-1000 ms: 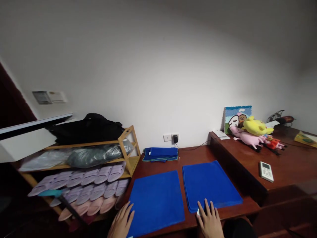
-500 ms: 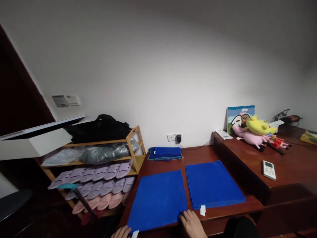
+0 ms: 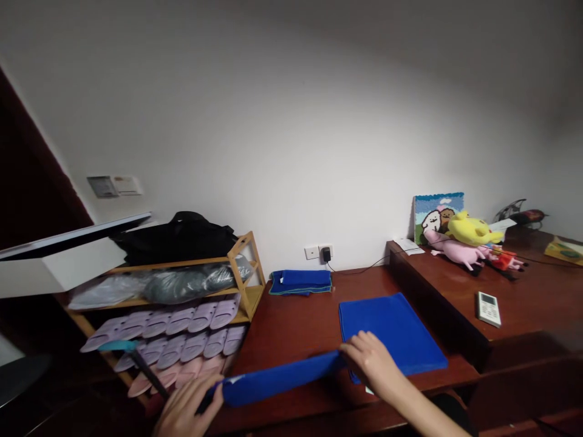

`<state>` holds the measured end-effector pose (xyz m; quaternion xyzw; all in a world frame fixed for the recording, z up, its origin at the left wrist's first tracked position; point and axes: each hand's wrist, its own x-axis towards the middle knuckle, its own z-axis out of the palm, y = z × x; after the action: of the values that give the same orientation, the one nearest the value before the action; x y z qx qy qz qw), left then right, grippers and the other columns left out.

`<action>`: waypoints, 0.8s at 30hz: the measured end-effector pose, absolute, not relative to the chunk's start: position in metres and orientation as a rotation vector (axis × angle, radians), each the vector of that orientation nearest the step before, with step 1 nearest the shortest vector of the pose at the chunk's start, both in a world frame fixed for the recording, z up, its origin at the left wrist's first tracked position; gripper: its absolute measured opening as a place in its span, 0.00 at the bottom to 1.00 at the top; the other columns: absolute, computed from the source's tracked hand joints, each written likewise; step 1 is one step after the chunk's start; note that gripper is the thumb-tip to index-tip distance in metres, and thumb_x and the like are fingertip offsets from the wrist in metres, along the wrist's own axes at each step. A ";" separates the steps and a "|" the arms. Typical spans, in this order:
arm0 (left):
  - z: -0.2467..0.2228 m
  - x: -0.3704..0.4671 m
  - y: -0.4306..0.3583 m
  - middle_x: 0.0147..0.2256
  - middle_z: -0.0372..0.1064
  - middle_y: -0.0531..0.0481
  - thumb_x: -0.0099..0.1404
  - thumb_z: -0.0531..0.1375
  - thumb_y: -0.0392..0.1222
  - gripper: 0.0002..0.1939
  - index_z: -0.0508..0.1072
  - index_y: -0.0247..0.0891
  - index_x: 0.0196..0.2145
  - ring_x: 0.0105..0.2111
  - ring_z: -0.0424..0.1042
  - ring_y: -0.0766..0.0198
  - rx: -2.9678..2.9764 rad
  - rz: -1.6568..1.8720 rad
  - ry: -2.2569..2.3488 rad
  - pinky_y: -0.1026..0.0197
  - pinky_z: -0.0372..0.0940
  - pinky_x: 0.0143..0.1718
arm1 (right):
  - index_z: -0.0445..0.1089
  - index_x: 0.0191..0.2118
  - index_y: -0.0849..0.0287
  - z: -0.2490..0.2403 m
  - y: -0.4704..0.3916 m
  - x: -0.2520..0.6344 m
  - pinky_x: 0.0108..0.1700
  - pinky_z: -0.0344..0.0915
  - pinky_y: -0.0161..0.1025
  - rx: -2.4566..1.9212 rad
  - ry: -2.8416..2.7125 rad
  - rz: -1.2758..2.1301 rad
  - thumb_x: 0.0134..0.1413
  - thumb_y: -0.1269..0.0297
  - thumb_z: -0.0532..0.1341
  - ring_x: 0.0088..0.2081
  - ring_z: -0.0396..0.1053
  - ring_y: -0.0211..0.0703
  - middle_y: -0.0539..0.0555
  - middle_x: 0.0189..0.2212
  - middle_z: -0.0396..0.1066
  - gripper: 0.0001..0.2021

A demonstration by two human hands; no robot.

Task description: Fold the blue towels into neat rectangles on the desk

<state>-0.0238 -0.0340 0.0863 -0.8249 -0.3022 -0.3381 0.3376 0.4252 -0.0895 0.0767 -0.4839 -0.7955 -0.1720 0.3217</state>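
A blue cloth (image 3: 285, 377) is stretched between my two hands above the front of the reddish-brown table. My left hand (image 3: 194, 403) grips its left end, where a small white tag shows. At the right end, the fingers of my right hand (image 3: 370, 359) are closed on the cloth's edge. Most of its face is hidden, as I see it nearly edge-on. A neatly folded stack of blue cloth (image 3: 401, 334) lies flat to the right, partly behind my right hand. Against the wall rests another folded blue cloth (image 3: 303, 279) with a green-stitched edge.
On the left stands a wooden shoe rack (image 3: 249, 297) holding lilac and pink slippers (image 3: 195, 345) and a black bag (image 3: 182, 240). The higher cabinet (image 3: 523, 303) at right carries plush toys (image 3: 469, 233) and a white remote (image 3: 489, 309). A plugged-in charger (image 3: 326, 255) trails a cable.
The left blue cloth, which lay flat on the table, is now lifted and held taut between both hands. Both hands have risen, and the view has shifted slightly.
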 end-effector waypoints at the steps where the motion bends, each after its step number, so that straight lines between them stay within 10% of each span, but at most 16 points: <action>1: 0.108 -0.012 -0.033 0.38 0.82 0.52 0.71 0.55 0.40 0.12 0.79 0.48 0.40 0.39 0.80 0.58 -2.144 -1.005 -0.864 0.58 0.72 0.46 | 0.74 0.50 0.50 0.102 -0.094 0.437 0.40 0.66 0.40 -1.270 -2.104 -0.439 0.72 0.64 0.55 0.36 0.71 0.43 0.50 0.35 0.76 0.10; 9: 0.196 0.084 -0.010 0.37 0.81 0.53 0.69 0.60 0.52 0.11 0.79 0.46 0.38 0.37 0.79 0.60 -2.623 -1.264 -1.190 0.63 0.73 0.42 | 0.74 0.57 0.52 0.205 -0.124 0.533 0.46 0.71 0.39 -1.322 -2.241 -0.251 0.74 0.59 0.52 0.44 0.76 0.44 0.56 0.43 0.78 0.16; 17: 0.185 0.205 0.058 0.33 0.81 0.50 0.68 0.59 0.41 0.11 0.82 0.39 0.38 0.30 0.76 0.64 -3.015 -1.138 -1.068 0.65 0.69 0.33 | 0.79 0.47 0.52 0.195 -0.073 0.638 0.43 0.70 0.36 -1.653 -2.201 -0.234 0.73 0.58 0.53 0.42 0.77 0.42 0.54 0.43 0.79 0.17; 24: 0.211 0.289 0.106 0.38 0.80 0.46 0.67 0.60 0.34 0.10 0.82 0.40 0.40 0.39 0.76 0.58 -2.642 -1.319 -1.046 0.57 0.69 0.44 | 0.79 0.48 0.57 0.220 -0.004 0.698 0.45 0.70 0.38 -1.644 -1.955 -0.383 0.71 0.63 0.53 0.42 0.77 0.45 0.57 0.42 0.79 0.16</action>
<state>0.2885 0.1058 0.2105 -0.8433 -0.3338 -0.4211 0.0045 0.6979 -0.0038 0.2201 -0.6119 -0.7276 -0.1424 0.2757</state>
